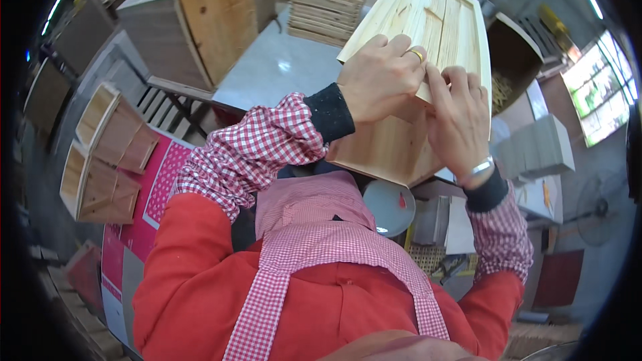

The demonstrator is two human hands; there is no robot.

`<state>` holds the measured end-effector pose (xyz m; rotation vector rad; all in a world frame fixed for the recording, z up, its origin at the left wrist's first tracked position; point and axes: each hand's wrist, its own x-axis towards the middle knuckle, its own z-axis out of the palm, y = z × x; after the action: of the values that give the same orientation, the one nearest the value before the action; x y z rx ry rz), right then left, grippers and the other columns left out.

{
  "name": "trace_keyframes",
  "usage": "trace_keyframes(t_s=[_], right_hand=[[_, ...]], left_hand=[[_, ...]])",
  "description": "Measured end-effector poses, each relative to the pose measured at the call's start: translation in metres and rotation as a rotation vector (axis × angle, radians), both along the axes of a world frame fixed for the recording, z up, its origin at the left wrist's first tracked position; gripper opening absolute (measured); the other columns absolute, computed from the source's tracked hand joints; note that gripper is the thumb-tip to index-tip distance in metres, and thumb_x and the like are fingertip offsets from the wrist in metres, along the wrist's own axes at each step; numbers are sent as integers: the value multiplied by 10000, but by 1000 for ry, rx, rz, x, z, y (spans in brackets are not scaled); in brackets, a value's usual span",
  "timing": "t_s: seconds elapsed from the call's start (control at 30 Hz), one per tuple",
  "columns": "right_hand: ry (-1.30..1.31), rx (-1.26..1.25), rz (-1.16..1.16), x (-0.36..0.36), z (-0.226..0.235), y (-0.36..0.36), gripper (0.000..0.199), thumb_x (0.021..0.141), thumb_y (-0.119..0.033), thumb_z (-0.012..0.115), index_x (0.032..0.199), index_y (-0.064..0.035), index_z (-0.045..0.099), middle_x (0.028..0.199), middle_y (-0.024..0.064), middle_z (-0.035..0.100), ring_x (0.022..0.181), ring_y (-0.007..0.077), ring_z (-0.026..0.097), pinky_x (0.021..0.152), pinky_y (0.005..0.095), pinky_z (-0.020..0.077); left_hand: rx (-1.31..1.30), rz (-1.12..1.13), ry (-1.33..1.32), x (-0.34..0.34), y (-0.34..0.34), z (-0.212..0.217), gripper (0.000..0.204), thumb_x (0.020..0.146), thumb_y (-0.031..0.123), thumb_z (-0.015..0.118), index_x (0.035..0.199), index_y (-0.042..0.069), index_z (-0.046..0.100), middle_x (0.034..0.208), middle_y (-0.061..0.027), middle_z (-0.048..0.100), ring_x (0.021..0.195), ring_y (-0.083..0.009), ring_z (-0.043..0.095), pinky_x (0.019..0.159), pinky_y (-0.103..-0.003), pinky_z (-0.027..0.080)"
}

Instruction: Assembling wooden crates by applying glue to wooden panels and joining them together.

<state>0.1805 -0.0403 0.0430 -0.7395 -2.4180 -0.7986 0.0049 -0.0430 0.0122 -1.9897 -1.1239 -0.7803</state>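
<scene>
A long pale wooden box reaches away from me, its near end lowest in view. Its planked lid or top panel has a raised frame along the edges. At the near edge of this panel, my left hand is closed, fingers curled in, a gold ring on one finger. Just beside it, my right hand bends its fingers and thumb together over the same edge. The two hands nearly meet. Whatever lies between the fingertips is hidden.
Stacked wooden boards stand on the grey table, with a large wooden cabinet at its left. Small wooden boxes sit at my left. A round grey stool or dish is below the box; grey blocks lie right.
</scene>
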Motion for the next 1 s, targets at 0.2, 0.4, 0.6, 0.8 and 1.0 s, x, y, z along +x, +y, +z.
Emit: trace_keyframes(t_s=[0.2,0.4,0.6,0.8,1.0], right_hand=[[-49,-44,-68,23,-18,26,410,714,-40,562,1123,-37,567,832,112,485,786,271,526,663,373,436],[-127,-126,-117,49,-31,30,509,632,27,571,1136,-46,569,825,114,481,778,280,528,655,365,443],[-193,-180,-97,35,-41,27,551,588,51,578,1131,-40,568,830,115,482,791,284,523,669,368,442],[-196,-222,-74,22,-47,25,563,579,53,587,1132,-51,567,840,112,484,799,286,520,675,371,441],[-196,-233,-57,19,-52,27,567,580,50,594,1135,-64,567,837,105,483,789,280,522,674,366,443]], left_hand=[[-41,-13,-70,24,0,-17,366,730,149,594,1078,48,642,926,-31,590,911,-180,533,713,-292,433],[-130,-268,-556,-30,-42,-55,558,736,194,723,1256,67,565,971,-54,534,970,-208,500,830,-292,430],[-666,-549,-1226,-47,-36,-114,598,779,178,736,1328,98,513,1069,-40,454,1004,-167,474,917,-299,414],[-680,-621,-1210,-49,-28,-121,551,790,157,727,1307,115,541,1077,-31,452,1003,-157,478,913,-284,424],[-595,-680,-1163,-49,-21,-129,477,811,112,711,1269,110,576,1078,-24,445,970,-137,498,889,-262,454]])
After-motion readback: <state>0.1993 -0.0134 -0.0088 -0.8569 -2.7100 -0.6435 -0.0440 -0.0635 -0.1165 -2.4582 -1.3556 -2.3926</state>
